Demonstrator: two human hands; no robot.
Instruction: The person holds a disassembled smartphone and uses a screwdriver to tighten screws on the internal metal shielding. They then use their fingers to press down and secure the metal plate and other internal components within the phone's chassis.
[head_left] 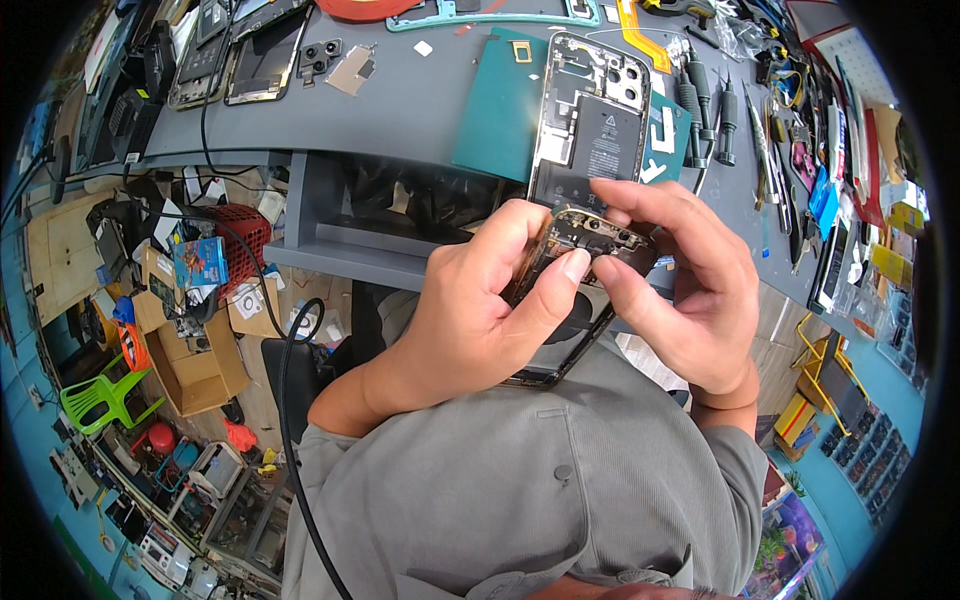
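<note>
Close to my chest, my left hand (pixel 480 290) holds an opened phone housing (pixel 582 238) tilted, its thumb pressing on the small parts at the top end. My right hand (pixel 690 290) is at the same end, thumb on the inner face and index finger curled over the top edge. What may lie between the right fingertips is too small to make out. Just beyond the hands, a second opened phone (pixel 603 135) with its black battery showing lies on a green mat (pixel 490 125).
Screwdrivers (pixel 728 125) and tweezers (pixel 765 150) lie at the right of the grey bench (pixel 400 125). Phone shells (pixel 265 65) and a camera module (pixel 320 55) are at the left. An open drawer compartment (pixel 400 205) sits under the bench edge. A black cable (pixel 290 420) hangs at my left.
</note>
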